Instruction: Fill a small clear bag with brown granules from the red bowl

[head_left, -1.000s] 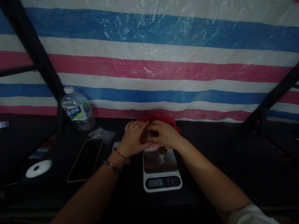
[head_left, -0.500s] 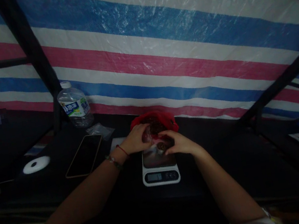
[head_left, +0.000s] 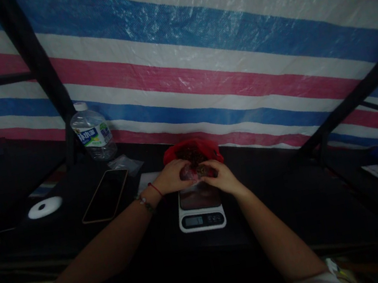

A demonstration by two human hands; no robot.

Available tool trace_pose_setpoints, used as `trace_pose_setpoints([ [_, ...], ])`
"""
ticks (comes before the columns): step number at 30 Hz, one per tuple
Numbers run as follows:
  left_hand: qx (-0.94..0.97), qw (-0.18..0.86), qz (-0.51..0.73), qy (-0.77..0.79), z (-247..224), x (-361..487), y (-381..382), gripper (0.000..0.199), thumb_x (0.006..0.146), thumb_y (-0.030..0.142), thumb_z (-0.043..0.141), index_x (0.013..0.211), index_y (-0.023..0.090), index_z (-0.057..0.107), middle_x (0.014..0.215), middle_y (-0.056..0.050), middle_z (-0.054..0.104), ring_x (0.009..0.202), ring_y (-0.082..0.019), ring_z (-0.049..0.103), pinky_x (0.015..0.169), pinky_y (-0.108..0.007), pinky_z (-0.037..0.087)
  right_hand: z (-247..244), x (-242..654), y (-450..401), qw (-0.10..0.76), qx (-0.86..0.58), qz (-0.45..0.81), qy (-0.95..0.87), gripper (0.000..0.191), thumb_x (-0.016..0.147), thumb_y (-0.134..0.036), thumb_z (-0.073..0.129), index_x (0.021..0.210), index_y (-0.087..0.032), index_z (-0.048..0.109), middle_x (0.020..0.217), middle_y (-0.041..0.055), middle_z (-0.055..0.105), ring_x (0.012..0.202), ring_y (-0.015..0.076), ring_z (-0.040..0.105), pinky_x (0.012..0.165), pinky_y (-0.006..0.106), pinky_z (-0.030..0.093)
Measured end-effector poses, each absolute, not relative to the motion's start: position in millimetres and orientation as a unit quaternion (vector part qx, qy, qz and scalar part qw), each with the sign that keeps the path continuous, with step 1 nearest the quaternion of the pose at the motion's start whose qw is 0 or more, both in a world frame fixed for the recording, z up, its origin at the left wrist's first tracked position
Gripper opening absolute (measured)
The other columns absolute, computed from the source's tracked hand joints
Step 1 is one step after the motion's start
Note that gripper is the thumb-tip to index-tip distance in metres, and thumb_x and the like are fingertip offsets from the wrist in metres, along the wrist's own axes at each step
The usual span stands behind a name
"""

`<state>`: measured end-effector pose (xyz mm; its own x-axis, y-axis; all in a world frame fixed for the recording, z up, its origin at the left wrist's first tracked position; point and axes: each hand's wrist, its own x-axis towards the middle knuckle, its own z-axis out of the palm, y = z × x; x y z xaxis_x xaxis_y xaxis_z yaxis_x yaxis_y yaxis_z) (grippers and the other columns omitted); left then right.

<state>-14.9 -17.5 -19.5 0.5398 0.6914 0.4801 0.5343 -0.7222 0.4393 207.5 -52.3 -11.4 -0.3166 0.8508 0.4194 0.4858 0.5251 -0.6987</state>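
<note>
A small white kitchen scale [head_left: 200, 211] sits on the dark table in front of me, its display lit. Just behind it stands a red plastic bag [head_left: 190, 150] holding dark brown pieces. My left hand [head_left: 171, 177] and my right hand [head_left: 221, 178] meet above the far end of the scale, both pinching a small clear bag [head_left: 191, 172] with dark pieces inside. The small bag hangs between my fingers, just in front of the red bag's mouth.
A water bottle [head_left: 93, 137] stands at the back left beside a black pole [head_left: 41, 79]. A phone [head_left: 105, 195] lies face up left of the scale, a white round device [head_left: 44, 207] further left. Small clear bags [head_left: 125, 163] lie near the bottle. A striped tarp [head_left: 212, 44] forms the back wall.
My hands lifted the small clear bag off the scale platform and up toward the red bag's mouth. My view has shifted slightly, so the red bag's contents now show.
</note>
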Motion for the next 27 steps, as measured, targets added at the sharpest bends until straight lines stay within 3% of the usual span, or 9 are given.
trace_pose_setpoints([
  [9,0.847,0.144,0.367,0.357,-21,-7,-25,0.06,0.066,0.05,0.072,0.116,0.019,0.06,0.107,-0.01,0.068,0.097,-0.028,0.064,0.085,-0.039,0.05,-14,196,-48,0.434,-0.463,0.201,-0.746,0.047,0.067,-0.025,0.074,0.112,-0.02,0.059,0.105,0.0072,0.063,0.094,0.0204,0.061,0.084,0.036,0.05],
  [15,0.841,0.153,0.375,0.36,-22,-6,-25,0.061,0.065,0.051,0.073,0.115,0.019,0.058,0.108,-0.011,0.067,0.098,-0.028,0.064,0.087,-0.04,0.049,-6,194,-52,0.406,-0.435,0.154,-0.789,0.028,0.07,-0.021,0.071,0.096,-0.019,0.063,0.096,0.006,0.063,0.092,0.0209,0.06,0.083,0.036,0.05],
  [20,0.835,0.176,0.376,0.36,-23,-4,-26,0.062,0.065,0.055,0.073,0.112,0.019,0.058,0.104,-0.009,0.067,0.095,-0.026,0.065,0.083,-0.039,0.051,1,197,-54,0.396,-0.395,0.143,-0.817,0.033,0.075,-0.018,0.069,0.108,-0.022,0.066,0.109,0.0078,0.061,0.104,0.0205,0.059,0.094,0.037,0.047],
  [27,0.823,0.202,0.394,0.356,-18,-1,-31,0.054,0.066,0.044,0.074,0.111,0.018,0.057,0.104,-0.009,0.067,0.094,-0.025,0.064,0.082,-0.038,0.051,6,195,-56,0.398,-0.401,0.15,-0.812,0.049,0.077,-0.023,0.07,0.125,-0.028,0.059,0.122,0.0073,0.062,0.115,0.0225,0.057,0.101,0.041,0.044],
])
